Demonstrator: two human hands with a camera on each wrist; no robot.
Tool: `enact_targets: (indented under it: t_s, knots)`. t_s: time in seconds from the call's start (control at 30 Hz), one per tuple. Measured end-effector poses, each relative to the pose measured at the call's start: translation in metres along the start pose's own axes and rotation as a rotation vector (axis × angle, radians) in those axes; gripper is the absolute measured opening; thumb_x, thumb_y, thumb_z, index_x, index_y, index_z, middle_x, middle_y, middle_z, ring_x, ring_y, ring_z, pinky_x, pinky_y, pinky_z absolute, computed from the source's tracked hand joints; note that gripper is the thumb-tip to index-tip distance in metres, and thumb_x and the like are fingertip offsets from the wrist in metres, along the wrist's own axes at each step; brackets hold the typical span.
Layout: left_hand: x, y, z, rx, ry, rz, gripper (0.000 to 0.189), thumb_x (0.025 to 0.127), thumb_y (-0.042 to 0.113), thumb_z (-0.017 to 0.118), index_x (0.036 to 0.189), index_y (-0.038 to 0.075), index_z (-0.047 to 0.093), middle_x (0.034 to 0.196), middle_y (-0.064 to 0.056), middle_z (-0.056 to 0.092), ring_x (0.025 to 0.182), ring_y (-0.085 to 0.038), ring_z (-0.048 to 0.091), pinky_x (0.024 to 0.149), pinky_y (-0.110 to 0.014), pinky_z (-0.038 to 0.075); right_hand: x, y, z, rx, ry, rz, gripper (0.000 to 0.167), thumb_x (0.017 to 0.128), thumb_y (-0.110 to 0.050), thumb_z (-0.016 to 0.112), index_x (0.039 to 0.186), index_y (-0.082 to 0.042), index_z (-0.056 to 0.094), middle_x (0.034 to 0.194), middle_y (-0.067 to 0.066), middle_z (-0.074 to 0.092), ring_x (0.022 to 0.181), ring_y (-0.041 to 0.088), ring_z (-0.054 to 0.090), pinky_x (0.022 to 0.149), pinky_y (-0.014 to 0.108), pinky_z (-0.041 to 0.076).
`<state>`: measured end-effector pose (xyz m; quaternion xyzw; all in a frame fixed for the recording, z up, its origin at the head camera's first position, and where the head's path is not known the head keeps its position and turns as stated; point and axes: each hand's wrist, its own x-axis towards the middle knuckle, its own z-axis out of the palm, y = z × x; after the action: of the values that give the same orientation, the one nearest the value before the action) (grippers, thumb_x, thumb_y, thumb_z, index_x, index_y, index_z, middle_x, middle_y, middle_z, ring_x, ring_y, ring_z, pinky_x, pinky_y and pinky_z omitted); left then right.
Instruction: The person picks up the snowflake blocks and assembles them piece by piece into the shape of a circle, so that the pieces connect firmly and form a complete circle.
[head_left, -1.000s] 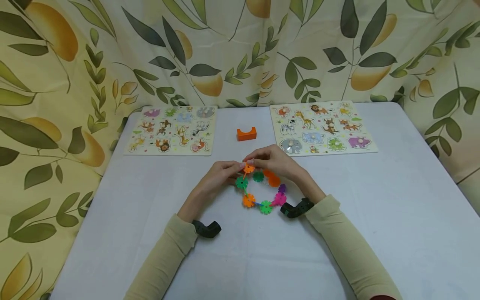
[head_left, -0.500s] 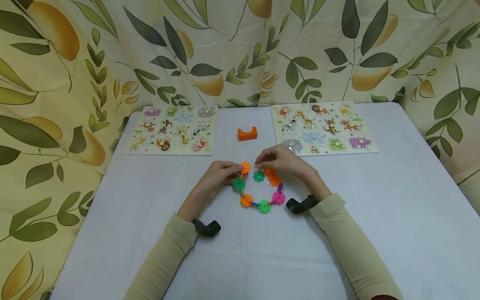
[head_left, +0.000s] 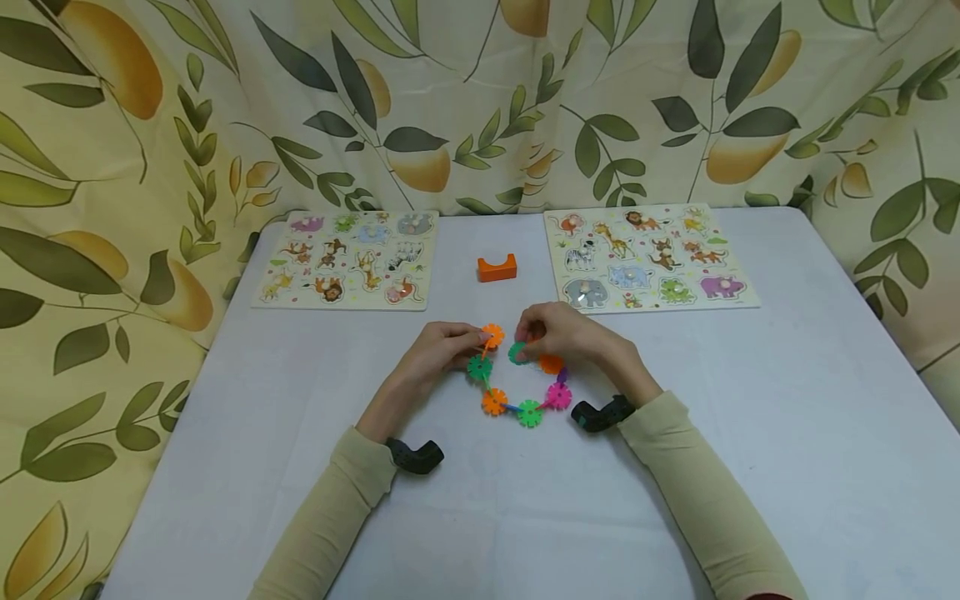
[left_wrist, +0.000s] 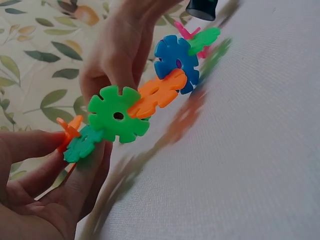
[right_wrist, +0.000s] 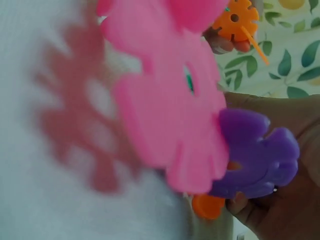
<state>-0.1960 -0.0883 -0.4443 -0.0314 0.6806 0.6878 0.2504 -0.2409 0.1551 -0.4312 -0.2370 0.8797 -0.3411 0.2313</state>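
Observation:
A chain of notched plastic flower discs curves in an unjoined ring between my hands, in orange, green, blue, pink and purple. My left hand (head_left: 442, 346) pinches the orange disc (head_left: 492, 335) at one end, beside a teal-green disc (left_wrist: 82, 145). At the other end, thumb and fingers of my right hand (head_left: 576, 333) pinch a green disc (head_left: 517, 353), partly covering the orange disc (head_left: 551, 364) beside it. The pink disc (right_wrist: 170, 100) and purple disc (right_wrist: 260, 155) loom close in the right wrist view. Part of the chain is raised, casting shadows on the cloth.
An orange arch block (head_left: 497, 268) stands beyond the hands. Two animal puzzle boards, one at the left (head_left: 345, 287) and one at the right (head_left: 660, 304), lie at the table's back. A leaf-patterned curtain (head_left: 480, 100) hangs behind the white tablecloth (head_left: 480, 533).
My right hand has let go of the orange disc at the left hand, moved right, then come down onto the green end disc. My left hand keeps its pinch, almost in place.

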Motion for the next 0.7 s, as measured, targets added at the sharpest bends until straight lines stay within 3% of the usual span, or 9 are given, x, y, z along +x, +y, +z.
enact_targets:
  t_s: [0.2,0.37,0.7]
  knots:
    - [0.0003,-0.0026,-0.0001,-0.007,-0.010,0.023,0.028,0.100,0.014,0.067,0.118,-0.007,0.071,0.106,-0.009,0.073,0.087,-0.012,0.070,0.077,-0.022,0.059,-0.0016,-0.0008,-0.0004,0.106,0.086,-0.008,0.010,0.093,-0.018,0.078,0.097,-0.013,0.071,0.088,0.003,0.070,0.084,0.022,0.060,0.080,0.034,0.050]
    - [0.0025,-0.0051,0.0006,0.003,-0.006,0.030,0.027,0.100,0.015,0.067,0.116,-0.006,0.072,0.104,-0.008,0.073,0.085,-0.011,0.069,0.076,-0.022,0.058,-0.0049,-0.0029,-0.0021,0.227,0.149,-0.027,0.011,0.095,-0.014,0.076,0.102,-0.009,0.072,0.094,0.008,0.072,0.085,0.025,0.065,0.081,0.032,0.055]
    - [0.0034,-0.0048,-0.0006,0.025,0.020,0.012,0.027,0.101,0.017,0.067,0.116,-0.004,0.073,0.104,-0.008,0.073,0.083,-0.011,0.067,0.074,-0.021,0.058,-0.0013,-0.0034,-0.0041,0.328,0.152,-0.106,0.009,0.094,-0.006,0.073,0.103,-0.003,0.072,0.094,0.014,0.074,0.084,0.032,0.071,0.080,0.036,0.061]
